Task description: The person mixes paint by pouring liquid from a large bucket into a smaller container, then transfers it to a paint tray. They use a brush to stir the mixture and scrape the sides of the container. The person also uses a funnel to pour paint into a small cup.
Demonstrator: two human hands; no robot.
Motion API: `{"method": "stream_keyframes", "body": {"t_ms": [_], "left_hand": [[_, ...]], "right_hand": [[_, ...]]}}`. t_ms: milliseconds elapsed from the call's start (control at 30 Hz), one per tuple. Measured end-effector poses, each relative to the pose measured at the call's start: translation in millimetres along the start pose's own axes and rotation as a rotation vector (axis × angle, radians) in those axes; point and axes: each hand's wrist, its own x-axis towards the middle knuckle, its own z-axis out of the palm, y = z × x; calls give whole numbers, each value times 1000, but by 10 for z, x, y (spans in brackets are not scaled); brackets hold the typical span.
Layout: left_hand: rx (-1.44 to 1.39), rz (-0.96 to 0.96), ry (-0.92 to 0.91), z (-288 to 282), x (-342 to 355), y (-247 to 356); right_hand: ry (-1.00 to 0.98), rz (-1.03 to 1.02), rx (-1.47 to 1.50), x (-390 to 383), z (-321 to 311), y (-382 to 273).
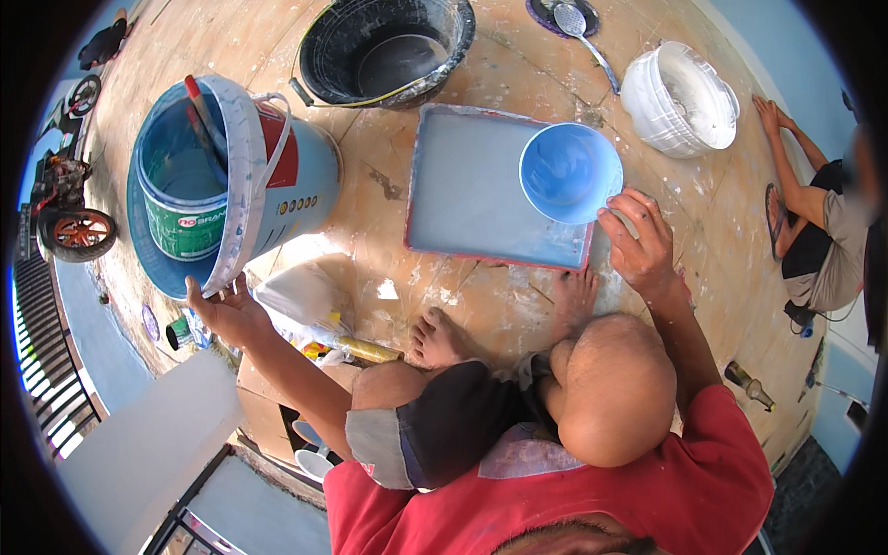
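"Bowl [571, 174] in play, a blue one, and the right hand [640, 238] has it by the near right rim!"

"What are the fingers doing?"

"Closed on that edge, thumb and fingertips pinching. The bowl is over the right part of a shallow tray [495, 258], red-rimmed, with something grey and liquid-looking across it. Whether the bowl touches that grey layer, I can't tell."

"And over on the left?"

"The left hand [225, 313] grips the big bucket [301, 176] by its rim, fingers curled around the near edge. Inside that bucket sits a green-labelled pail [185, 231], two red-ended handles [211, 129] leaning up out of it."

"Busy floor [375, 139], this one!"

"Very! There's a black tub [326, 60] beyond the tray, a white bucket [661, 100] to the right, and a slotted spoon [595, 50] lying between those two. Clear plastic bag [301, 294] down by the left wrist."

"Who's that at the far right?"

"Another person [840, 227], legs bent, hands near the foot of the wall [786, 55]."
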Motion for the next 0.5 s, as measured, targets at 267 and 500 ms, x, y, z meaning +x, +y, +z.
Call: {"method": "stream_keyframes", "body": {"t_ms": [267,500], "left_hand": [[-83,51,26,136,-9,-35],[-63,77,2,129,174,-30]], "right_hand": [[-126,88,67,27,149,-166],[-403,431,447,257,414,-112]]}}
